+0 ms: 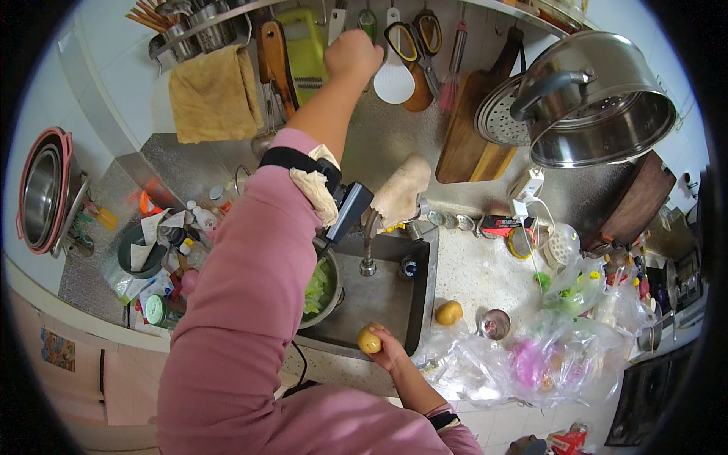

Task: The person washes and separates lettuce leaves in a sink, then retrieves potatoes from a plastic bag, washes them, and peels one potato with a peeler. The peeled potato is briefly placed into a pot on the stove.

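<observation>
My left hand [354, 54] is raised to the row of hanging utensils, its fingers curled and turned away. It is beside a green-handled tool [367, 24] and a white-handled tool [337, 21]; whether it grips either is hidden. My right hand [389, 348] holds a potato [369, 340] over the near edge of the metal sink [364, 307]. Another potato [449, 313] lies on the speckled counter to the right, next to a small metal bowl [493, 324]. Green leafy vegetables [318, 289] are in a metal pot in the sink's left part, partly behind my left sleeve.
A faucet [369, 250] with a cloth over it rises behind the sink. Kitchen scissors [427, 54], a white rice paddle [394, 84] and a wooden cutting board [472, 128] hang on the wall. A steel pot [603, 102] hangs at right. Plastic bags [529, 364] cover the right counter.
</observation>
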Demonstrator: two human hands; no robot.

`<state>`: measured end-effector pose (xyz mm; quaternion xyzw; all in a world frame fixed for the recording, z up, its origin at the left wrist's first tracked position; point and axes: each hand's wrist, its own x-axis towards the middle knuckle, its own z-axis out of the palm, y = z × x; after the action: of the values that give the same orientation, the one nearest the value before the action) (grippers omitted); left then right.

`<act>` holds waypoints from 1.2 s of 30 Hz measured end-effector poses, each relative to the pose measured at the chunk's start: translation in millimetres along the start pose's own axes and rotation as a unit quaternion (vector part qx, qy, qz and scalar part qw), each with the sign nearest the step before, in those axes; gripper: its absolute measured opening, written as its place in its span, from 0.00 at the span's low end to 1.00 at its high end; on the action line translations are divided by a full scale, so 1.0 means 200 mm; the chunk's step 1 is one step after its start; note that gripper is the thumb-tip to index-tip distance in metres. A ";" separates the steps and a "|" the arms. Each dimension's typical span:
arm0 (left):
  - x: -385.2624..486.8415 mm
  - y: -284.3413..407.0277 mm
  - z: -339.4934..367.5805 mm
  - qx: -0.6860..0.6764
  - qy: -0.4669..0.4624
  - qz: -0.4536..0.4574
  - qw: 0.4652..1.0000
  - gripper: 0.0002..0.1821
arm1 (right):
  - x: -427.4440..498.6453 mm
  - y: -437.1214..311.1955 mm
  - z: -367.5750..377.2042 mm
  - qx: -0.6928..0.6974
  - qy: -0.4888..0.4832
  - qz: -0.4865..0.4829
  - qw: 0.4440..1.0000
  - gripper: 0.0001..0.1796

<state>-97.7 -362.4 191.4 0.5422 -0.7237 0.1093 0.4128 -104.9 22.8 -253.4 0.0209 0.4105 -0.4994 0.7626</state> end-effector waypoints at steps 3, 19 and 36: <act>0.03 0.03 -0.06 -0.041 0.016 -0.013 0.999 0.23 | 0.00 -0.01 0.00 0.009 -0.003 -0.005 1.000 0.20; -1.98 -0.62 -0.47 -0.579 -0.519 -0.248 0.578 0.10 | -0.02 -0.17 0.04 0.119 -0.121 -0.018 0.985 0.23; -2.25 -0.86 -0.07 -0.411 -0.519 0.041 0.748 0.23 | -0.10 -0.05 0.24 -0.023 0.090 -0.182 0.979 0.33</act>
<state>90.8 -108.1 -171.0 0.2632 -0.8228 -0.4802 0.1521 -87.0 11.1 -205.0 -0.0269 0.4859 -0.6166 0.6188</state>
